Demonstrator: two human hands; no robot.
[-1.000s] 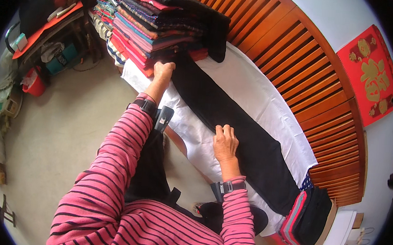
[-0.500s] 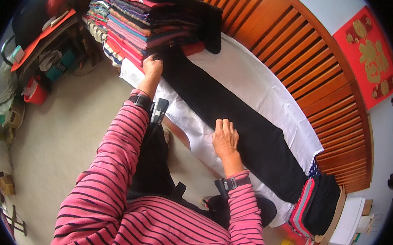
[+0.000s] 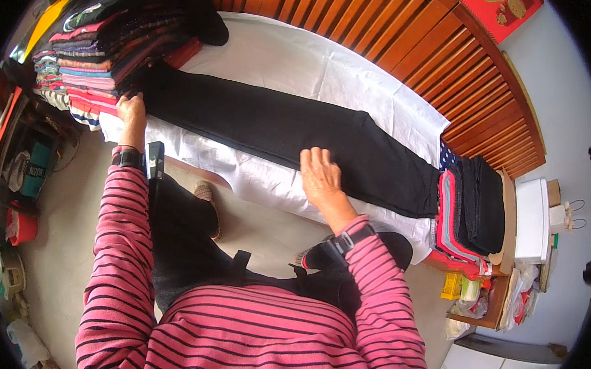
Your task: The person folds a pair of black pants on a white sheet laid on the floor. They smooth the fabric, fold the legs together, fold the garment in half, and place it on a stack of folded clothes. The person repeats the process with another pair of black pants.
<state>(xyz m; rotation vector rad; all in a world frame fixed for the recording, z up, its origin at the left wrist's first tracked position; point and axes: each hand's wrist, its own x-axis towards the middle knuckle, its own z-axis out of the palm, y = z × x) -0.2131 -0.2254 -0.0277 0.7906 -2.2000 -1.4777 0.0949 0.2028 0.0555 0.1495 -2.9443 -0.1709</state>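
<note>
Now my half-curled left hand (image 3: 131,110) and right hand (image 3: 320,172) seemingly steady the black garment (image 3: 266,117), end and side; any pinch's unclear.

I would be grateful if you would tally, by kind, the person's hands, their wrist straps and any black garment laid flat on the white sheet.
Left hand and right hand: 2
Left wrist strap and right wrist strap: 2
Flat-laid black garment: 1
Total: 5
</note>
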